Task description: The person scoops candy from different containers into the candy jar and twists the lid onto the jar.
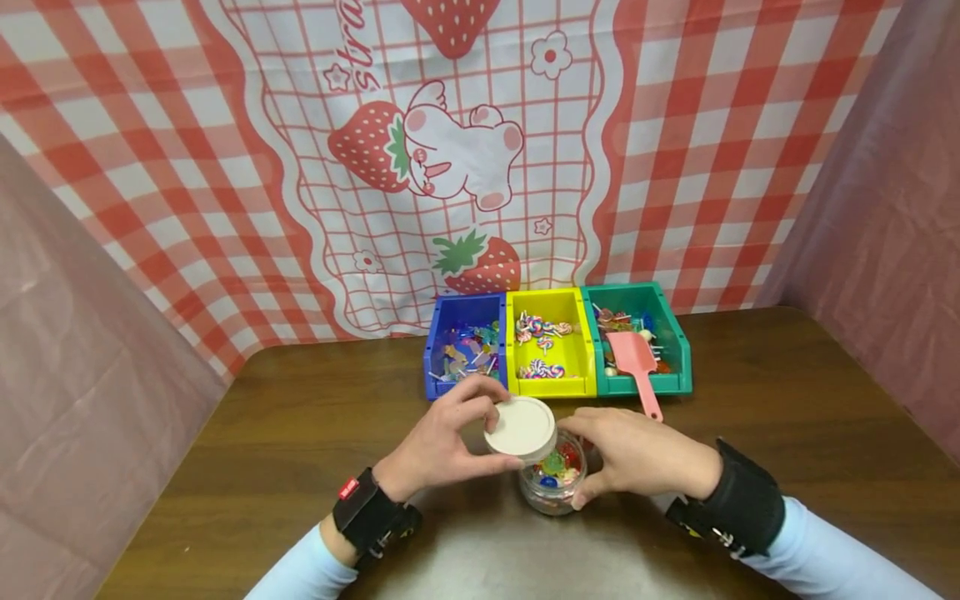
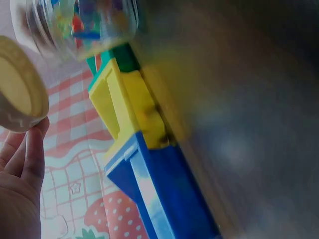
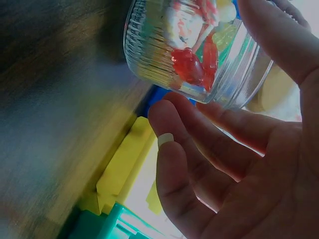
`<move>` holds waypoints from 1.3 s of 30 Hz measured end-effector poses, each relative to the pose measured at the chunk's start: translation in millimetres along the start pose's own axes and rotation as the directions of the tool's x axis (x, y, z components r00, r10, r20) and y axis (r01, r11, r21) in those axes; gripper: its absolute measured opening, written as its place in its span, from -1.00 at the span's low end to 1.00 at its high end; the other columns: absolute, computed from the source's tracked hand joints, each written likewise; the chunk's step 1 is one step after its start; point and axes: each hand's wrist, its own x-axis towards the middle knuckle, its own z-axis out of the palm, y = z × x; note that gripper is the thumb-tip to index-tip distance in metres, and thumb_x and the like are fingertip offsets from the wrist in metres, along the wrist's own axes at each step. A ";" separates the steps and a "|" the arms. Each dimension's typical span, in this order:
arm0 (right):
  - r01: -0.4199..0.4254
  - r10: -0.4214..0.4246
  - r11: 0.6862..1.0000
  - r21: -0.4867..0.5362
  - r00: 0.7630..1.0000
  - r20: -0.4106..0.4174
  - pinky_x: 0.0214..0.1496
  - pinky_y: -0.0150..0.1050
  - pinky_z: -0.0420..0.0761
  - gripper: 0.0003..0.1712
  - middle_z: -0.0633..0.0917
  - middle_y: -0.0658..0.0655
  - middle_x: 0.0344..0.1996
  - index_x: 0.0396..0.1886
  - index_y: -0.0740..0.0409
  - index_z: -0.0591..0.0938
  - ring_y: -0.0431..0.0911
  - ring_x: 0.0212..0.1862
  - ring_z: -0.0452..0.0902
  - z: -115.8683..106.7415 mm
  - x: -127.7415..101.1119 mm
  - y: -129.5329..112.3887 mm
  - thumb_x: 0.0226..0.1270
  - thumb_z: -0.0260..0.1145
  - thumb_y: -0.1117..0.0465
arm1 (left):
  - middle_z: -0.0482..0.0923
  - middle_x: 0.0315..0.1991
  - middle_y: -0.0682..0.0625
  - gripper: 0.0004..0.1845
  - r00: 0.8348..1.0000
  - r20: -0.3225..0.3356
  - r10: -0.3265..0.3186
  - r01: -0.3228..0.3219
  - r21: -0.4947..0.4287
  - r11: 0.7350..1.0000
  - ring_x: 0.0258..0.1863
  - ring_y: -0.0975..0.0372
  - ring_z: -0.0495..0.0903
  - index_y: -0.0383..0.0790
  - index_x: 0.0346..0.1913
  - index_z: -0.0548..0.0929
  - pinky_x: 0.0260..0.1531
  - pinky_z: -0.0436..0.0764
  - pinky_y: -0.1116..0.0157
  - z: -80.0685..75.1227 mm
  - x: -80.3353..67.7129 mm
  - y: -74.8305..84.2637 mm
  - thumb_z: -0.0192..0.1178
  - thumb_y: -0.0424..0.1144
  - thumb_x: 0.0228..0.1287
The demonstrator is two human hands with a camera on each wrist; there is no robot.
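My left hand (image 1: 459, 437) pinches a round cream lid (image 1: 521, 428) by its edge, thumb on the near side and fingers on the far side. The lid is tilted over the left part of a clear ribbed jar (image 1: 551, 498), apart from its rim in the left wrist view. Colourful small candy-like pieces (image 3: 194, 64) fill the jar, some red, green and blue. Around the jar's right side my right hand (image 1: 637, 454) curls, thumb at the front and fingers behind, holding it on the table. The lid hides part of the jar's mouth.
Behind the hands stand three joined bins: blue (image 1: 437, 385), yellow (image 1: 551, 387) and green (image 1: 678, 379), holding small lollipops and candy-like pieces. A pink scoop (image 1: 633, 358) leans in the green bin, its handle over the front edge. A checked strawberry cloth (image 1: 675, 167) hangs behind the wooden table (image 1: 247, 467).
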 end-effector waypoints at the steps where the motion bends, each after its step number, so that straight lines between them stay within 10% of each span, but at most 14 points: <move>1: 0.004 -0.004 1.000 0.000 1.000 -0.002 0.00 -0.07 0.57 -0.01 0.61 -0.07 0.01 0.23 0.10 0.56 -0.19 -0.05 0.53 0.3 0.1 0.1 -0.10 0.50 -0.42 | 0.48 0.07 0.03 -0.55 1.000 0.009 0.006 -0.006 -0.003 1.000 0.08 0.21 0.49 -0.02 -0.38 0.44 -0.01 0.55 0.28 1.9 -0.1 1.1 0.56 0.05 0.01; 39: 0.051 -0.048 0.996 0.073 0.998 -0.048 -0.11 -0.19 0.55 -0.16 0.59 -0.19 -0.16 0.04 0.01 0.66 -0.20 -0.17 0.50 6.2 5.0 7.4 -0.20 0.56 -0.39 | 0.37 0.28 0.10 -0.57 0.971 0.234 -0.049 0.020 0.126 0.992 0.22 0.34 0.34 0.03 0.00 0.64 0.13 0.42 0.40 23.4 -0.7 16.9 0.42 0.15 0.16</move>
